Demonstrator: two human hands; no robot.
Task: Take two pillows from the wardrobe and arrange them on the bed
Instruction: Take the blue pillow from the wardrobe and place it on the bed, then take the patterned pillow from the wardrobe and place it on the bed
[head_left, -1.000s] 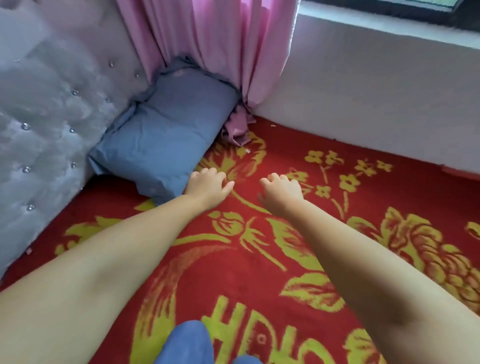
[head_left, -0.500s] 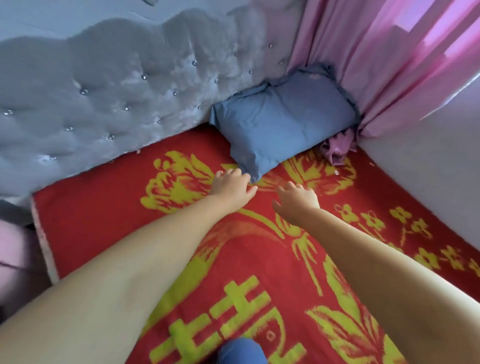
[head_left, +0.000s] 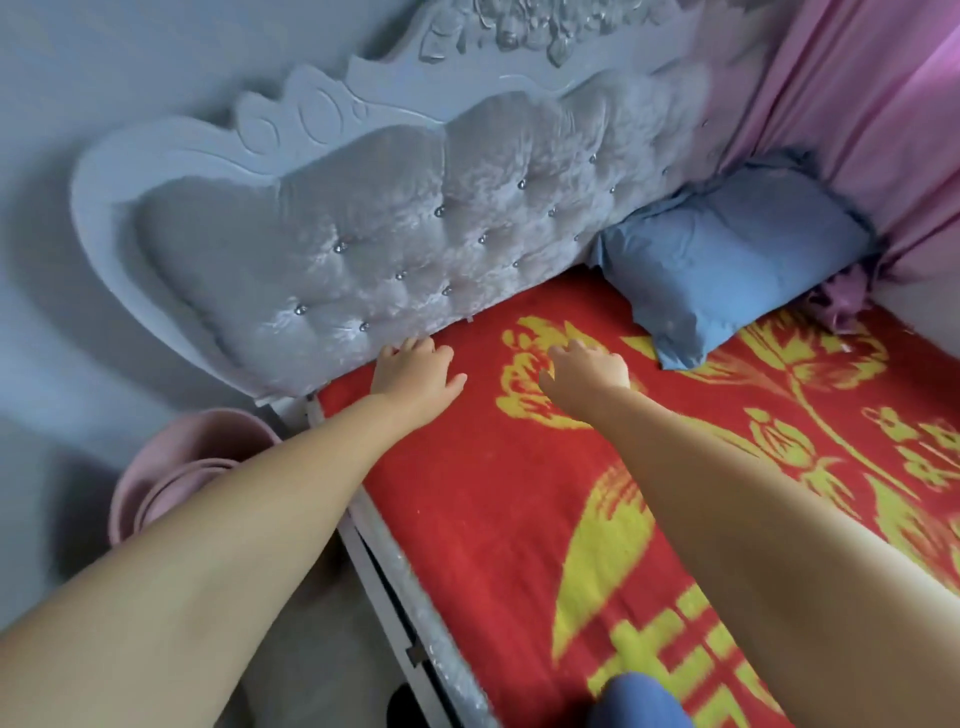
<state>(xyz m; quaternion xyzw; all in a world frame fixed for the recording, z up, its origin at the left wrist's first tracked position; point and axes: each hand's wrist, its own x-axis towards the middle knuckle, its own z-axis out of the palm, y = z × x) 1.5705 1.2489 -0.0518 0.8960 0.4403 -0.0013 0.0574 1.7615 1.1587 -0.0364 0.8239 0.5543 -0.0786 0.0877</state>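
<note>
Pillow, blue and rumpled, lies upper right; my left hand and right hand are loosely spread, holding nothing.

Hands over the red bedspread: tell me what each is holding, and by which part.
Nothing is held. The left hand and the right hand reach out over the red bedspread with loose fingers, apart from the blue pillow.

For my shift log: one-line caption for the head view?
Left hand and right hand rest on the red blanket by the headboard; one blue pillow lies in the corner.
</note>
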